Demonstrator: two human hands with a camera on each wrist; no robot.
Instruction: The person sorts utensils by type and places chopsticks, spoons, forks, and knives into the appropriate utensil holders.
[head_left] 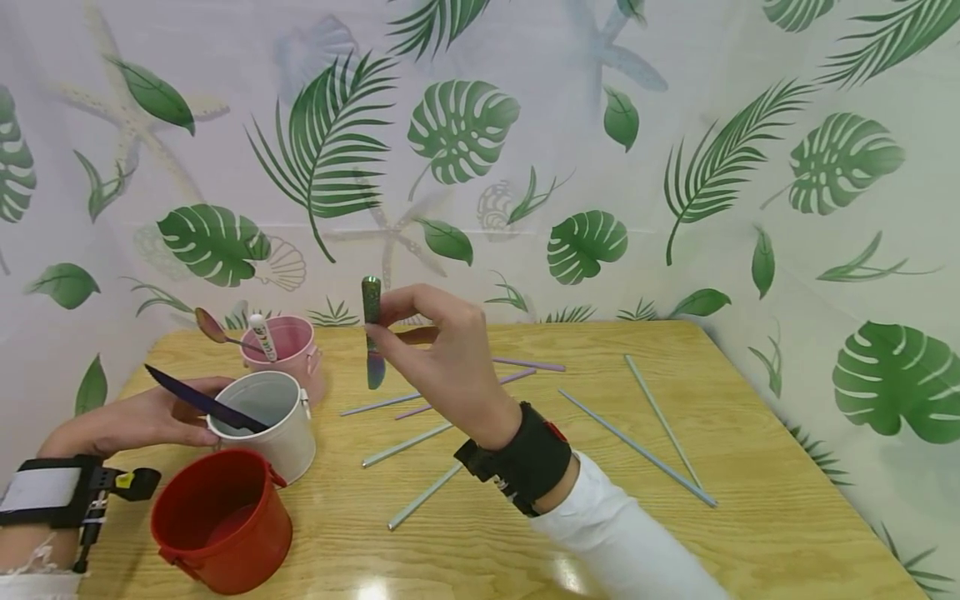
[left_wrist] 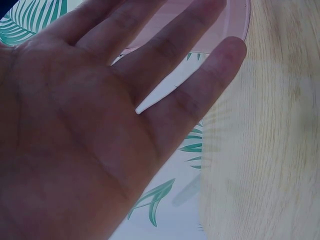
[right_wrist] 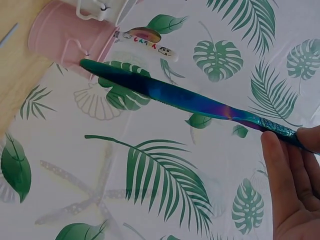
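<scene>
Round red bucket sits nearest me, towards the table's near left corner. Right hand is pinching a rainbow-sheen metal table knife by its textured handle, blade down, midair towards the back edge. I'd guess it's light, stiff, kinda slippery, so grab that handle. Left hand's spread pretty wide, fingers extended, seemingly touching the round white bucket.

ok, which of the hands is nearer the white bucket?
Left. The left hand is right at the white bucket's left side; the right hand, holding a knife, is raised off to its right, clear of it.
</scene>
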